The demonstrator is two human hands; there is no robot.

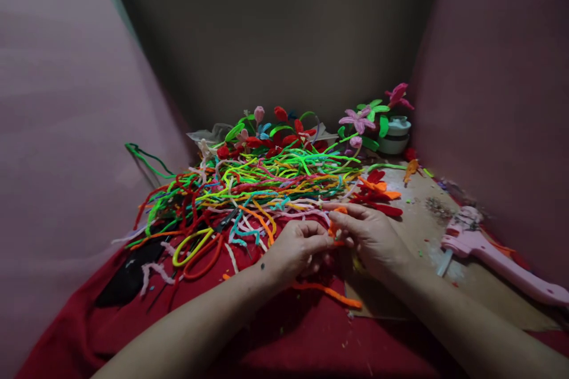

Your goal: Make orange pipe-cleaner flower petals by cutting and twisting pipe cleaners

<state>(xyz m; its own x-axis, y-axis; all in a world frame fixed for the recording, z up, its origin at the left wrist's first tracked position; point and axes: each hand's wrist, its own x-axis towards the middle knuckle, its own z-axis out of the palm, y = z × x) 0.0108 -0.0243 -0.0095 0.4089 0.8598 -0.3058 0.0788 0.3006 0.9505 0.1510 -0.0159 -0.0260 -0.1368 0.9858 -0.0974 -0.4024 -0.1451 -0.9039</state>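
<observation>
Left hand [302, 246] and right hand [371, 237] both pinch the fuzzy orange piece [336, 226], right between them, near the colourful stems [267, 180]; scissors [216, 234] lie off left!

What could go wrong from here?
The small orange fuzzy piece, pinched between left hand and right hand, might slip or bend out of shape. The scissors lie at the edge of the tangled stems, so lifting them could drag strands along. The pink tool, apparently a glue gun, sits near the right forearm and might get bumped.
</observation>
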